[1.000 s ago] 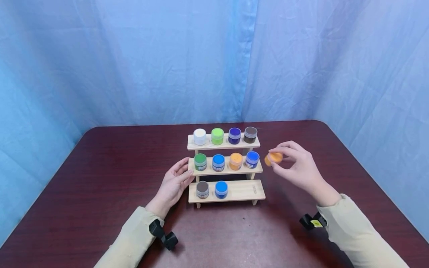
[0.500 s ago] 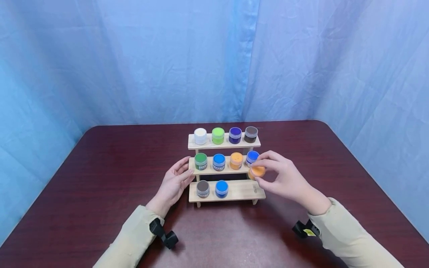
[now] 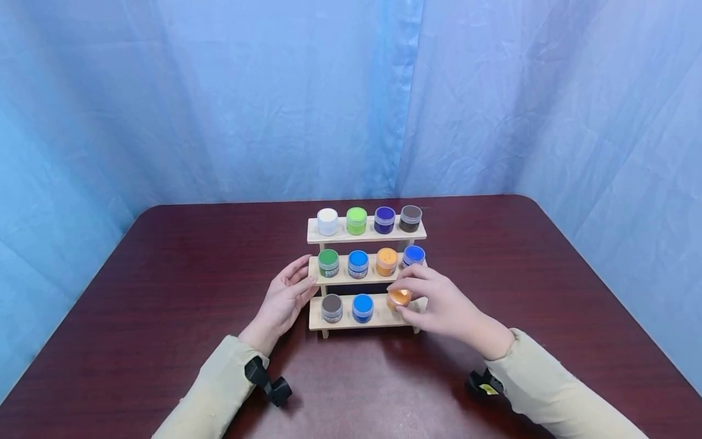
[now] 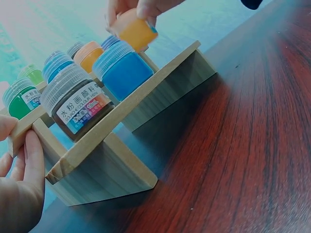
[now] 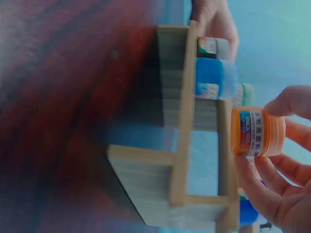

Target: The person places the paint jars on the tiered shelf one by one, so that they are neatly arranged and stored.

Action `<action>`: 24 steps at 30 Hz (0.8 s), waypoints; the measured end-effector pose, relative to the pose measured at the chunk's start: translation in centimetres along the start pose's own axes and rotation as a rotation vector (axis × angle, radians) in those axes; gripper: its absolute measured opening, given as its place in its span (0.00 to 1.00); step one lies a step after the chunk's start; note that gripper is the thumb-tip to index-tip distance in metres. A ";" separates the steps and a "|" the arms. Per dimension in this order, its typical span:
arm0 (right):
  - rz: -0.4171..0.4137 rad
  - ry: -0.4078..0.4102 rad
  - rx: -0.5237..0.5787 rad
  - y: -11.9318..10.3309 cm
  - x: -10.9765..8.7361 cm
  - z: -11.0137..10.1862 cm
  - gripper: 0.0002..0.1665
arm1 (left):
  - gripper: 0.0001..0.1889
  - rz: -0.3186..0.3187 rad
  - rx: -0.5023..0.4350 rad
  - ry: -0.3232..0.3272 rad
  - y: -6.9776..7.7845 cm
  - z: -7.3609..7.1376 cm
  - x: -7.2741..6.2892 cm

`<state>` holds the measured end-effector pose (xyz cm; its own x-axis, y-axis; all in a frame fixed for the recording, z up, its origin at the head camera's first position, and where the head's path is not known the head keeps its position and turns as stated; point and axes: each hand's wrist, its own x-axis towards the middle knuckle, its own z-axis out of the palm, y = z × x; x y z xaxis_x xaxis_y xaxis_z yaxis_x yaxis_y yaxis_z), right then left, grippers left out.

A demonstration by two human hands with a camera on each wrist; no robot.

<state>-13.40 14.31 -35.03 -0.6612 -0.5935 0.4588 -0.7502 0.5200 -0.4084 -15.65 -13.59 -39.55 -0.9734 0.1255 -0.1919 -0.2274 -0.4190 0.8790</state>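
Note:
My right hand pinches an orange paint jar between thumb and fingertips, over the right part of the bottom tier. In the right wrist view the held jar appears apart from the bottom board, its printed label showing. My left hand grips the left end of the middle tier of a three-tier wooden display stand. On the bottom tier stand a dark brown paint jar and a blue paint jar. My right fingers partly cover the bottom tier's right end.
The middle tier carries a green jar, a blue jar, another orange jar and a deep blue jar. White, lime, purple and dark brown jars line the top tier. Blue curtains hang behind the dark red table.
My right hand has carried the orange paint jar leftward and toward me, from right of the stand to over its bottom tier. The left hand keeps its hold on the stand.

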 end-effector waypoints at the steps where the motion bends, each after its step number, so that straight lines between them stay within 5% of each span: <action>1: 0.002 -0.008 -0.001 0.0 0.0 0.2 0.16 | 0.30 0.000 -0.001 0.000 0.0 0.0 0.0; 24: -0.043 -0.082 -0.070 -0.2 0.1 1.6 0.15 | 0.30 -0.003 0.009 0.010 -0.1 -0.1 0.1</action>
<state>-13.30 13.09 -36.16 -0.6280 -0.6628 0.4077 -0.7782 0.5332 -0.3319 -15.70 -13.60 -39.64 -0.9728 0.1177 -0.1994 -0.2305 -0.4104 0.8823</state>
